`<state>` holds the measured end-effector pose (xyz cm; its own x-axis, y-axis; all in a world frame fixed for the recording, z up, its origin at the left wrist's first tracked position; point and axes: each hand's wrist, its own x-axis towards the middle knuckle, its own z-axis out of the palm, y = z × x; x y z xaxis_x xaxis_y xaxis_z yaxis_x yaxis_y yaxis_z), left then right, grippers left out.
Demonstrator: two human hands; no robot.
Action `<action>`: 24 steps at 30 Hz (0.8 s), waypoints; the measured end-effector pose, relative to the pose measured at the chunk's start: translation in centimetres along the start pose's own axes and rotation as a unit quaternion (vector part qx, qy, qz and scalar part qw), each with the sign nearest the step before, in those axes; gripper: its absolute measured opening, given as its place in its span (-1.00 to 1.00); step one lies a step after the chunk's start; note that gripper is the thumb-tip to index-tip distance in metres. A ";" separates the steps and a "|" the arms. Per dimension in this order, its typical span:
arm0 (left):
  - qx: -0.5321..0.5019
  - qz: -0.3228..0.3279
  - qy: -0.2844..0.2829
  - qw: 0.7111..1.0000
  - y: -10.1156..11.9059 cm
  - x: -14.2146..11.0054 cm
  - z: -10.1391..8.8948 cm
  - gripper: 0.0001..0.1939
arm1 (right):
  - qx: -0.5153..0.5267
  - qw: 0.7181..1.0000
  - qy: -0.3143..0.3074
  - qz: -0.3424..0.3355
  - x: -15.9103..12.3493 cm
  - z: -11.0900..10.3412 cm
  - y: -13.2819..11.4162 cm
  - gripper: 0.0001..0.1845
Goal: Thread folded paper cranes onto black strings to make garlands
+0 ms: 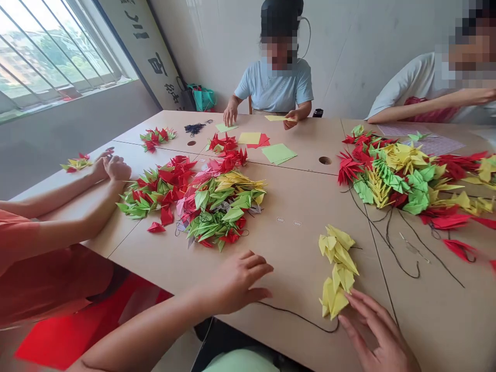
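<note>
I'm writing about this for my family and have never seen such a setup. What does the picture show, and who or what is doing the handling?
There is no machine, just a person's bare hands. The one picture comes from a camera worn on the head, looking forward and down. On the table lie a middle pile and a right pile of colourful folded paper, plus flat green sheets. The fingers of the right hand touch yellow folded paper; how firmly, I can't tell. The left hand is open, near a dark cord. Other people sit around.
</note>
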<state>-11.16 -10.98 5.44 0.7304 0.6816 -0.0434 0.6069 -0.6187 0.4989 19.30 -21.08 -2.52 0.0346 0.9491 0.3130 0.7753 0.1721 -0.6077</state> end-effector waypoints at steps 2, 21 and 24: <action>0.004 0.040 -0.039 0.998 1.4 1.0 2.3 -0.57 | 0.024 0.999 0.022 0.030 1.1 0.3 -0.3 -0.65; -0.587 -0.169 -0.072 0.789 2.8 4.5 2.5 -0.68 | 0.152 0.964 0.049 0.215 1.8 0.6 0.0 -0.56; -0.637 -0.181 -0.078 0.745 2.9 4.4 1.8 -0.54 | 0.147 0.962 0.040 0.226 1.7 0.6 0.0 -0.55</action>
<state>-5.61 -10.51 5.13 0.6785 0.5991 -0.4252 0.0559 0.5350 0.8430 18.95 -19.35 -2.41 0.3830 0.9236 0.0162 0.4592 -0.1751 -0.8709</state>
